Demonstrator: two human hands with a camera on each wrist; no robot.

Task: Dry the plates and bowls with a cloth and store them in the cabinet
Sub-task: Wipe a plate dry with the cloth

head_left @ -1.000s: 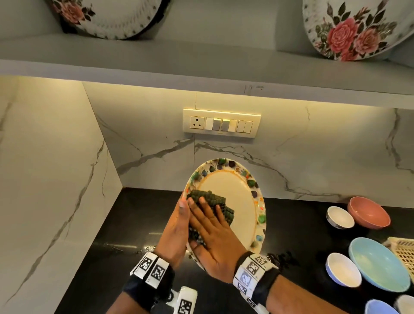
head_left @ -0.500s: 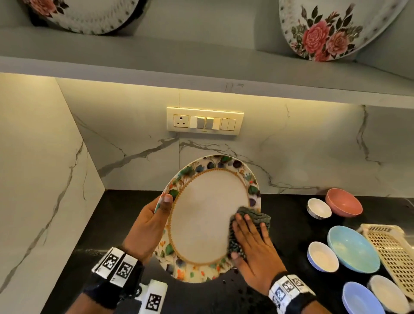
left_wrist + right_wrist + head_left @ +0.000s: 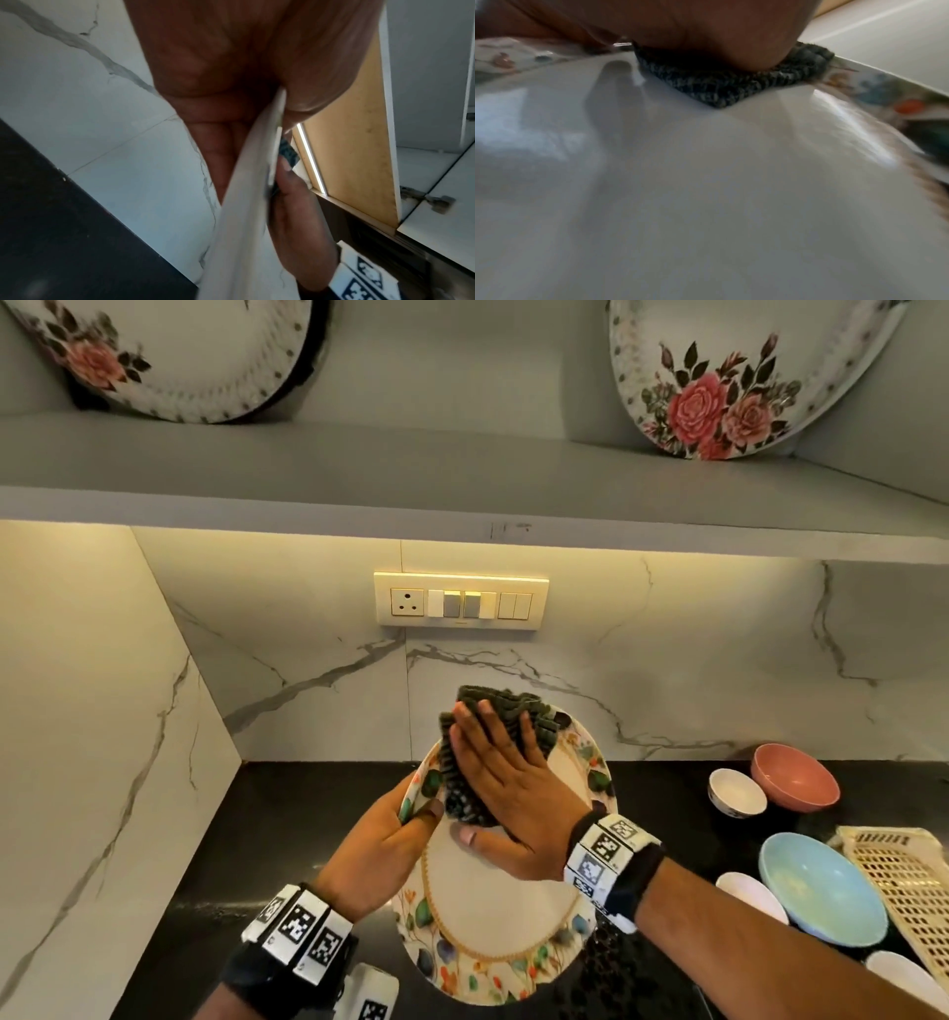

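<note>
Right hand (image 3: 506, 793) and cloth (image 3: 500, 711) shifted from plate's right side to its upper left, fingers flat pressing cloth, left hand (image 3: 380, 855) gripping plate (image 3: 493, 916) rim, thumb on front

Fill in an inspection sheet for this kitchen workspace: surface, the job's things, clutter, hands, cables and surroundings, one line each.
Surface: black counter, with what look like wet streaks near the left wrist.
Job's things: plate held tilted above the counter; dark cloth pressed on its upper part; pink bowl, blue bowl and small white bowls wait at the right.
Clutter: cream basket at the right edge.
Hands: left hand grips the plate's left rim; right hand lies flat on the cloth.
Cables: nothing seen.
Surroundings: marble wall with switch panel; lit shelf above carrying two rose plates.
</note>
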